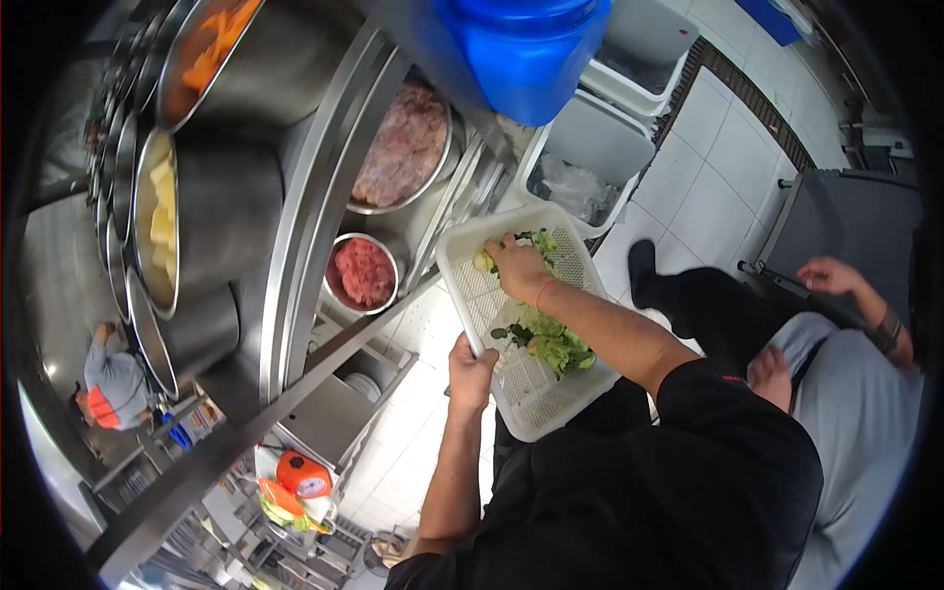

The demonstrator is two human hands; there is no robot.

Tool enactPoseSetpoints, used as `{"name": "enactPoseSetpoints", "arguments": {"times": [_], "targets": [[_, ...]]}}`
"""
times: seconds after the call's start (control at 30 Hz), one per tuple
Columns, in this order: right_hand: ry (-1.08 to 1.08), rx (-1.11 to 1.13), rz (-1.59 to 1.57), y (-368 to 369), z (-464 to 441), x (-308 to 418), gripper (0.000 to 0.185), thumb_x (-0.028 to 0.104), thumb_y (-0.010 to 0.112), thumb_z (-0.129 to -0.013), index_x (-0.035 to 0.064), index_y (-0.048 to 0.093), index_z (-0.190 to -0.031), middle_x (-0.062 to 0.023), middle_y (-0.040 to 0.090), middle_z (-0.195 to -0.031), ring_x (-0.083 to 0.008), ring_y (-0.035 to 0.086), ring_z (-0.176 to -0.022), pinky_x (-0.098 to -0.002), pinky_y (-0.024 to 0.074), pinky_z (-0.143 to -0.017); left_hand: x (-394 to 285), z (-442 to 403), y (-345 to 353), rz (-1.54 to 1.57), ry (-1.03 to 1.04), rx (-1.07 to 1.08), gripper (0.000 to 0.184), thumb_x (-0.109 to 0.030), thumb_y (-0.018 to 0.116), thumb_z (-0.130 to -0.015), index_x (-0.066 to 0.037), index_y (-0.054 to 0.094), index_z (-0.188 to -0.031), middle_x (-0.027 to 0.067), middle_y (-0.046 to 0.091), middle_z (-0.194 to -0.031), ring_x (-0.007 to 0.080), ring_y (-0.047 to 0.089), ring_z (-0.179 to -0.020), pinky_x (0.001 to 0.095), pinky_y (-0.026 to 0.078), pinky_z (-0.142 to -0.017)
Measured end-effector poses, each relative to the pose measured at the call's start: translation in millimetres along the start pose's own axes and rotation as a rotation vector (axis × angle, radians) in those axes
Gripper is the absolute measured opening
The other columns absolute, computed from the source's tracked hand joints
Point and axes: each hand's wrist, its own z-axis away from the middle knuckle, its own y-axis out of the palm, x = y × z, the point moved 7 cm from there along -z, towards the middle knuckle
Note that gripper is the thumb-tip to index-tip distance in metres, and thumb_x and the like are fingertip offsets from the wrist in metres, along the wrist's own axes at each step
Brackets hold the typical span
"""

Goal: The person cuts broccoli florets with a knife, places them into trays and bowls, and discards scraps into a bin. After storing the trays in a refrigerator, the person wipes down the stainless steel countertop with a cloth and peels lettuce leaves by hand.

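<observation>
A white perforated plastic basket (462, 236) is held tilted in front of me. My left hand (474, 374) grips its near left rim, thumb over the edge. Inside the basket, my right hand (517, 267) has its fingers curled over a bunch of leafy greens (541, 241) near the far end. A pale green piece shows beside the fingertips. More leafy greens (557, 346), light green with some darker leaves, lie lower in the basket, partly under my right forearm. Part of the bunch is hidden by my hand.
Steel shelving holds a bowl of ground meat (365, 272), a larger pan of meat (403, 147) and deep pots with cut vegetables. Beyond the basket stand grey bins (590, 138) and a blue drum (531, 49). Another person (836, 383) is close on the right; an orange scale (303, 476) is lower left.
</observation>
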Motion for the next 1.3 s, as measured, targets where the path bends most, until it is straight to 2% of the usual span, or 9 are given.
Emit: {"name": "enactPoseSetpoints", "arguments": {"times": [0.2,0.3,0.47,0.67,0.73,0.93,1.07,1.17,1.3], "targets": [[0.011,-0.304,-0.448,-71,31,-36,0.07,0.015,0.077,-0.073,0.005,0.051,-0.137,-0.0227,0.054,-0.13,-0.0419,0.065,-0.107,-0.0447,0.0536,-0.096,5,-14,8,0.055,-0.04,0.031,0.038,0.013,0.054,-0.077,0.003,0.061,-0.113,0.0047,0.064,-0.092,0.0134,0.061,-0.078,0.0277,0.05,-0.07],[-0.018,-0.505,-1.07,-145,49,-79,0.064,0.015,0.077,-0.074,0.0062,0.055,-0.133,-0.0147,0.066,-0.115,-0.0283,0.067,-0.101,-0.0399,0.054,-0.091,25,-24,2,0.068,-0.045,0.027,0.041,0.014,0.052,-0.077,0.002,0.061,-0.115,0.0063,0.066,-0.097,0.0156,0.063,-0.082,0.0288,0.051,-0.072],[0.115,-0.899,-1.057,-250,13,-201,0.056,0.015,0.076,-0.08,0.0059,0.053,-0.13,-0.0084,0.067,-0.101,-0.0159,0.067,-0.084,-0.0295,0.0562,-0.059,28,-28,2,0.152,-0.061,0.009,0.041,0.015,0.053,-0.077,0.002,0.061,-0.115,0.0068,0.067,-0.1,0.0167,0.065,-0.084,0.03,0.053,-0.074],[0.315,-0.503,-1.599,-293,-117,-341,0.033,0.021,0.066,-0.095,0.0068,0.056,-0.123,-0.0096,0.065,-0.114,-0.0228,0.068,-0.095,-0.0364,0.062,-0.063,35,-30,-2,0.101,-0.091,-0.039,0.047,0.015,0.05,-0.075,0.002,0.061,-0.119,0.0096,0.069,-0.109,0.0189,0.067,-0.094,0.0312,0.054,-0.082],[0.317,-0.728,-1.775,-307,-130,-359,0.03,0.023,0.061,-0.099,0.0042,0.058,-0.122,-0.012,0.066,-0.114,-0.025,0.069,-0.095,-0.0386,0.0632,-0.063,27,-28,6,0.156,-0.074,-0.017,0.052,0.015,0.05,-0.074,0.002,0.061,-0.123,0.0108,0.069,-0.114,0.0201,0.068,-0.099,0.0317,0.054,-0.086],[-0.035,-1.062,-1.368,-306,-45,-266,0.033,0.026,0.057,-0.103,-0.0039,0.06,-0.115,-0.0119,0.069,-0.1,-0.0202,0.068,-0.074,-0.0347,0.0582,-0.066,25,-28,13,0.14,-0.091,-0.023,0.047,0.016,0.051,-0.077,0.004,0.06,-0.121,0.0106,0.069,-0.112,0.0201,0.067,-0.097,0.0322,0.052,-0.087],[0.211,-0.62,-1.18,-160,27,-178,0.025,0.029,0.058,-0.101,0.0052,0.065,-0.098,-0.0053,0.065,-0.076,-0.0149,0.062,-0.067,-0.0314,0.0528,-0.062,15,-23,26,0.237,-0.108,-0.033,0.045,0.015,0.051,-0.078,0.002,0.06,-0.12,0.0098,0.069,-0.11,0.0194,0.067,-0.097,0.0312,0.053,-0.086],[0.107,-0.37,-0.427,-44,48,-134,0.062,0.036,0.073,-0.085,0.0098,0.054,-0.138,-0.0226,0.066,-0.111,-0.0367,0.071,-0.095,-0.0417,0.0567,-0.085,14,-18,31,0.208,-0.102,-0.026,0.044,0.015,0.052,-0.078,0.002,0.06,-0.12,0.0088,0.069,-0.109,0.0182,0.067,-0.095,0.0307,0.053,-0.085],[0.256,-0.107,-0.253,-33,32,-104,0.081,0.033,0.08,-0.077,0.0127,0.045,-0.148,-0.0345,0.039,-0.146,-0.0443,0.067,-0.103,-0.0446,0.0565,-0.091,8,-15,39,0.052,-0.067,0.044,0.043,0.014,0.053,-0.079,0.001,0.06,-0.119,0.0065,0.068,-0.106,0.0149,0.065,-0.091,0.029,0.053,-0.081]]}}
